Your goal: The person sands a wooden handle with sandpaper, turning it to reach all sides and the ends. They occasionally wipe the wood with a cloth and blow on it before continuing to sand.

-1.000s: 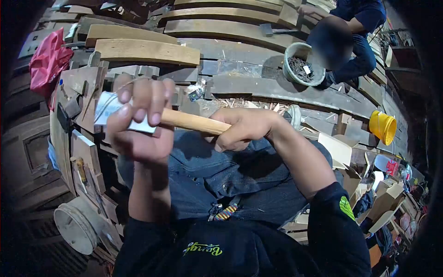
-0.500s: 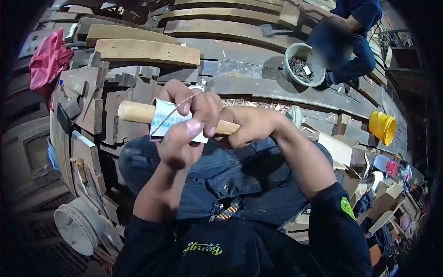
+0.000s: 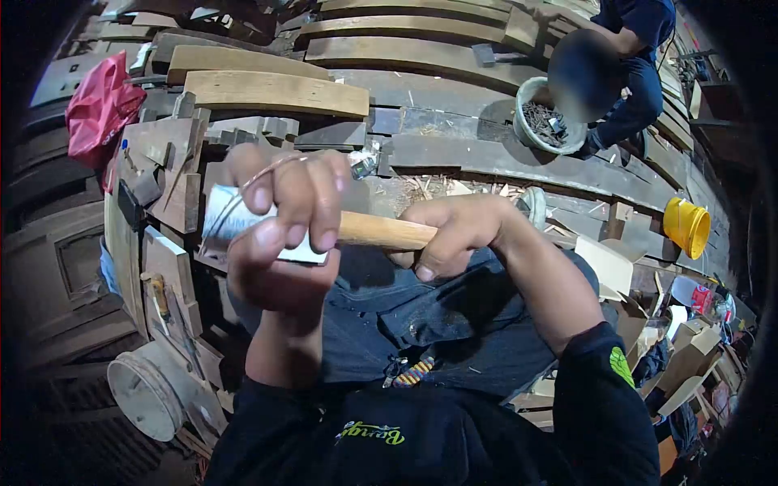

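Observation:
A pale wooden rod (image 3: 377, 231) lies roughly level above my lap. Around its left part is a curled white sheet with blue print (image 3: 225, 217), which looks like sandpaper. My left hand (image 3: 288, 215) is closed round the sheet and the rod, and a thin cord (image 3: 263, 172) runs over its fingers. The rod's left end is hidden by the sheet and the hand. My right hand (image 3: 462, 235) grips the rod's right end between thumb and bent fingers.
Wooden boards (image 3: 275, 93) lie ahead. A person (image 3: 640, 81) sits at the upper right beside a bucket of dark pieces (image 3: 547, 121). A yellow bucket (image 3: 685, 227) is at right, a pink bag (image 3: 101, 109) at upper left, a white bucket (image 3: 146, 393) at lower left.
My left hand has slid left along the rod with the printed sheet, now covering the rod's left end. My right hand still grips the other end. The view has shifted slightly.

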`<state>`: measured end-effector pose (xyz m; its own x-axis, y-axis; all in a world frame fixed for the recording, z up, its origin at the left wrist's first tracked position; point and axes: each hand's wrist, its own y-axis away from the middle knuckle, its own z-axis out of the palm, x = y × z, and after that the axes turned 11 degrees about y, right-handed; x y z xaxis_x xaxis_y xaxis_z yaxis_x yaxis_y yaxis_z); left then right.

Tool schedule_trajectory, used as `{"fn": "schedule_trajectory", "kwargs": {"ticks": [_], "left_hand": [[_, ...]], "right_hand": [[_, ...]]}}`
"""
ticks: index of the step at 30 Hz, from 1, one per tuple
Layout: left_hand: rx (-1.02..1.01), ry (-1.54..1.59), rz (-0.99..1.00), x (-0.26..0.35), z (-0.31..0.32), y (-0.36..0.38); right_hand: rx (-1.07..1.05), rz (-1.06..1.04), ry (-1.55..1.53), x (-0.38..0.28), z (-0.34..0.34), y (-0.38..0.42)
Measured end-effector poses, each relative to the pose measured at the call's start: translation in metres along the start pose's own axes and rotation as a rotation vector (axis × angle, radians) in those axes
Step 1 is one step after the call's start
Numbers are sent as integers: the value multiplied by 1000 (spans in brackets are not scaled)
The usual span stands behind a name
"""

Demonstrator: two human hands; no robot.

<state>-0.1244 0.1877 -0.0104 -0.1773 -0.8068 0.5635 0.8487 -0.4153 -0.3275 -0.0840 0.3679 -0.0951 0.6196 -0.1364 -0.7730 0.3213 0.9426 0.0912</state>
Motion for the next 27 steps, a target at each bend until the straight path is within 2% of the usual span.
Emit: {"fn": "schedule_trajectory", "kwargs": {"ticks": [1, 2, 4, 5, 7, 8, 10, 11, 12, 14, 16, 18, 20, 22, 25, 27], "left_hand": [[66, 14, 3, -9, 3, 3], [38, -28, -65, -21, -4, 5], [109, -54, -284, -41, 7, 19], [109, -51, -281, -38, 8, 17], [-22, -131, -86, -26, 5, 6], [-100, -76, -59, -9, -3, -1], [68, 137, 60, 0, 5, -1], [81, 62, 33, -6, -1, 4], [-28, 20, -124, -13, -6, 5], [71, 13, -348, -39, 5, 23], [69, 0, -294, -35, 5, 17], [79, -32, -237, -29, 5, 8], [119, -59, -216, -28, -3, 12], [144, 16, -167, -25, -13, 7], [217, 83, -135, -28, -14, 5], [286, 78, -158, -30, -23, 6]], "right_hand": [[-35, -6, -98, -1, 4, 0], [-68, -7, -193, -1, 7, 0], [-23, -11, -180, 3, 7, 1], [-81, -39, -203, 5, 4, 2], [-172, -77, -273, 2, 6, 2], [-191, -58, -259, 3, 6, 0], [-211, -53, -241, 4, 6, -3], [-217, -54, -240, 6, 7, -5], [-227, -57, -292, 8, 9, -5], [-233, -48, -344, 6, 8, -2], [-117, -80, -282, 2, 8, 4], [-99, -119, -277, 6, 6, 2], [60, -124, 207, -5, 7, -3], [103, -113, 395, -10, 0, -1], [217, -134, 440, -9, -5, 1], [517, -177, 769, -6, -8, -1]]}}
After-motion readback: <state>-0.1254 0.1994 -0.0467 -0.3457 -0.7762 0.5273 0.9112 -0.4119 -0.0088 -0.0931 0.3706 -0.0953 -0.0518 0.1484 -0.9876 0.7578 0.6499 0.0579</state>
